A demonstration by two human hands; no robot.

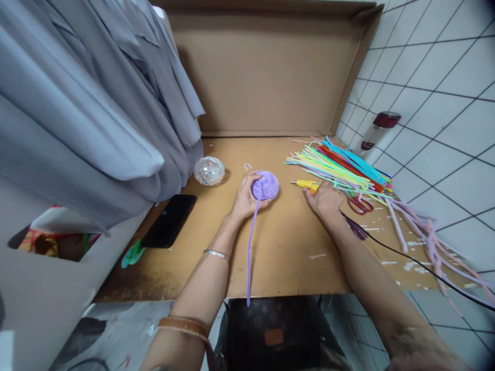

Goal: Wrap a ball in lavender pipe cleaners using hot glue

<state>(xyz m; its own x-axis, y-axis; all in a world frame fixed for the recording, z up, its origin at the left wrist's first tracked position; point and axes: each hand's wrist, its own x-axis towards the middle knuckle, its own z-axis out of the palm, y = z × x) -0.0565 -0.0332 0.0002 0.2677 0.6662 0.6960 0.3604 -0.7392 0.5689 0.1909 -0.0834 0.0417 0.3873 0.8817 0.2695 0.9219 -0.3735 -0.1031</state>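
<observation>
My left hand (245, 197) is closed around the side of a round coil of purple pipe cleaner (270, 183), held over the table. From the coil, a loose purple strand (251, 247) hangs toward the table's front edge. To the right, my right hand (327, 201) grips a yellow glue gun (307, 184), its thin metal tip pointing left. Most of the glue gun's body is hidden under the hand. A black cord (390, 252) trails from it to the right. Red-handled scissors (360, 204) lie just beside the right hand.
Many coloured pipe cleaners (344, 165) lie at the back right, with pale purple and pink ones (429, 237) over the right edge. A faceted clear ball (209, 170), black phone (169, 220) and green clip (132, 253) are left. Grey cloth (96, 103) hangs there; cardboard (266, 72) stands behind.
</observation>
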